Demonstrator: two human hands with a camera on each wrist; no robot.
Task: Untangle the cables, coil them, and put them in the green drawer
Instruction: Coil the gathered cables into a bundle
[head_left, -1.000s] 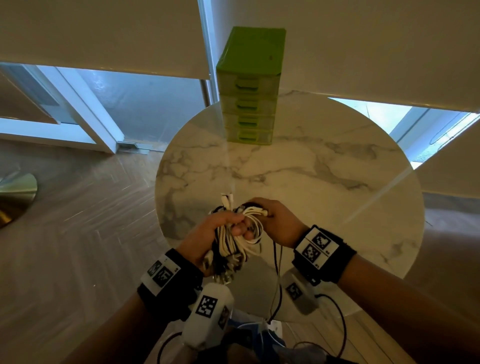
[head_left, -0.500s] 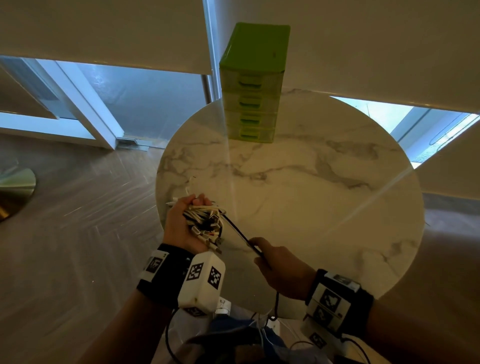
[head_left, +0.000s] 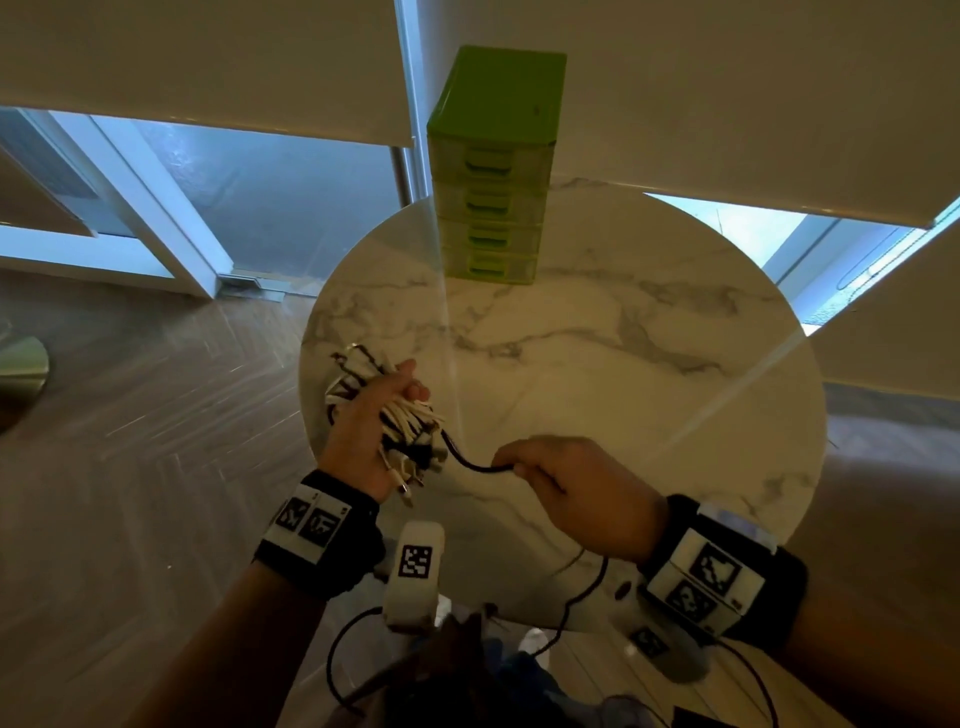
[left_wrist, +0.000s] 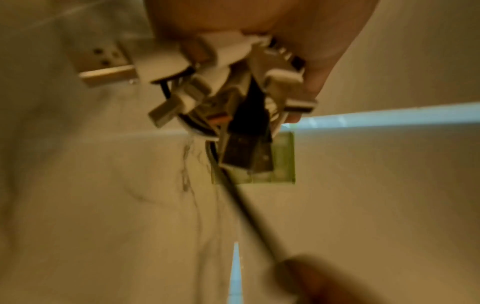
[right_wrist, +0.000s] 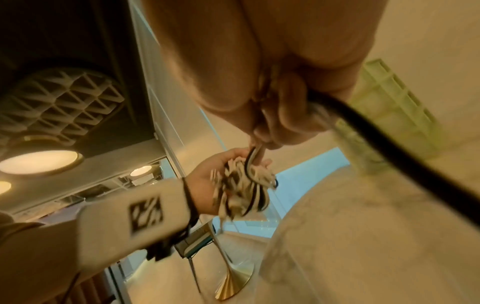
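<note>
1. The left hand (head_left: 366, 431) clutches the tangled bundle of white and black cables (head_left: 402, 423) above the round marble table (head_left: 649, 374).
2. The right hand (head_left: 576, 488) pinches one black cable (head_left: 467, 460), which runs leftward into the bundle.
3. The green plastic drawer unit (head_left: 493, 171) stands well beyond both hands.

**A furnished indoor room, home or showroom**

A round marble counter (head_left: 649, 364) fills the frame's centre. Herringbone wood floor (head_left: 130, 415) spreads lower left, glass doors (head_left: 270, 208) sit upper left, and round ceiling lights (right_wrist: 39, 162) glow at the right-wrist view's left edge.

Head view downward; blurry wrist views close, all sharing cable bundle (head_left: 400, 426).
</note>
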